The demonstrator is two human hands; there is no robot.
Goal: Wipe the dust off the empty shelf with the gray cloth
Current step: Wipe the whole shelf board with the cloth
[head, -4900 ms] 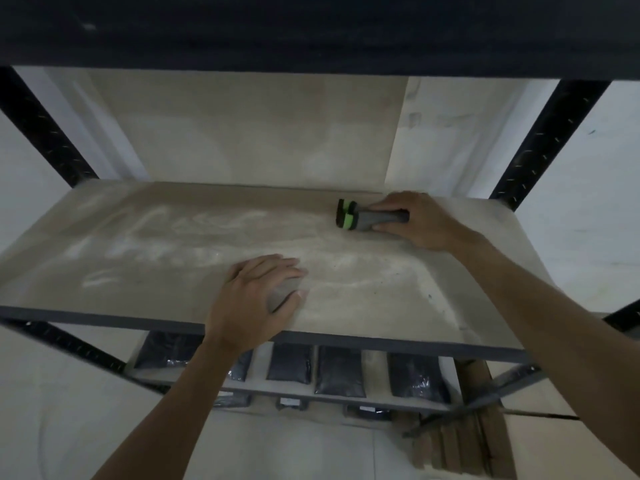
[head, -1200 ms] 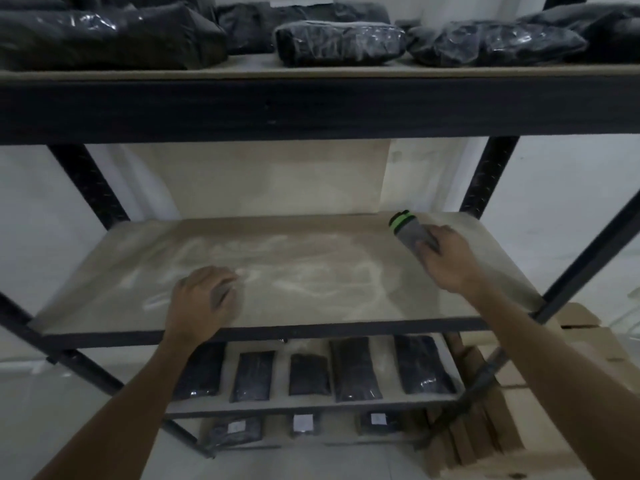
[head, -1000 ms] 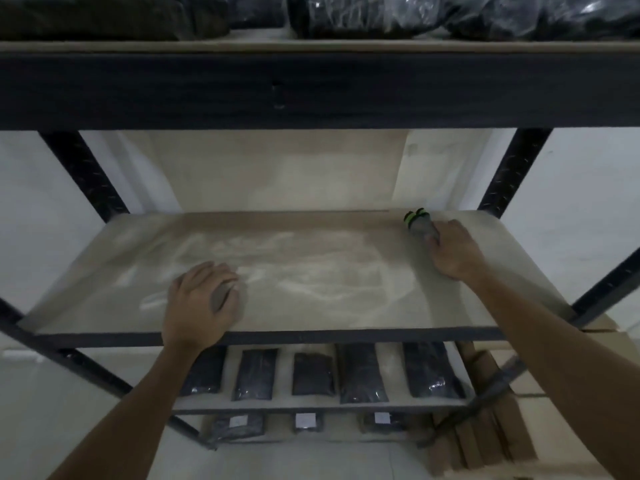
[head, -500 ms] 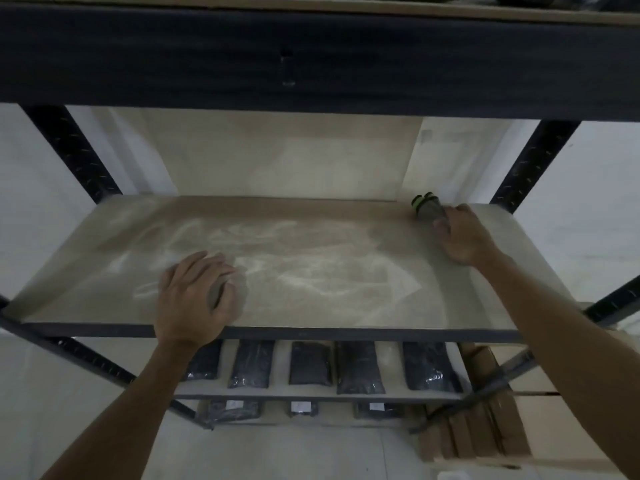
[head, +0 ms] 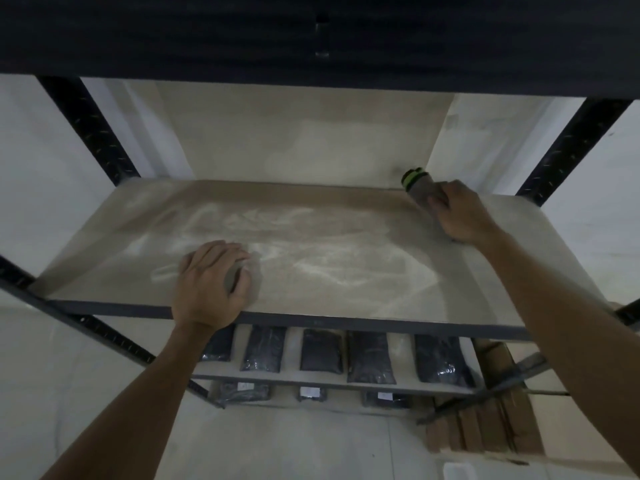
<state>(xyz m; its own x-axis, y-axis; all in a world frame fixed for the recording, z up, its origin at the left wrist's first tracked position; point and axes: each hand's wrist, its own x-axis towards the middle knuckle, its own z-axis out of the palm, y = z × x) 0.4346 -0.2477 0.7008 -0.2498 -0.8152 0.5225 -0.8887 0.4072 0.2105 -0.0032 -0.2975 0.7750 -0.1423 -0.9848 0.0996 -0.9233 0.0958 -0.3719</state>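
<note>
**Cloth parked near the front edge, dust still streaked across the shelf**

Your left hand (head: 207,282) lies palm down with its fingers curled over the cloth (head: 232,273); only a small gray wad shows between them, low and left of centre in the frame, just behind the shelf's front edge. Your right hand (head: 460,213) is wrapped round a gray tool (head: 417,185) with a green tip, its fingers closed on the body, up at the right rear corner of the shelf (head: 485,289).

Over the last second the left hand has hardly shifted on the board, while the right has carried the tool from a spot nearer the middle back toward that rear corner. Five seconds ago the cloth hand was closer to the centre of the board; it now sits further left. The view has also tipped down, so the top shelf's load is out of frame.

What that means, as I read it: the tool is being moved out of the way, and the wiping itself is barely under way. Pale dust (head: 311,251) still runs in swirls across the middle of the frame, from just right of your left hand toward the right front. The dark packets (head: 322,355) on the shelf below sit under the front edge, so dust pushed forward may fall on them
</note>
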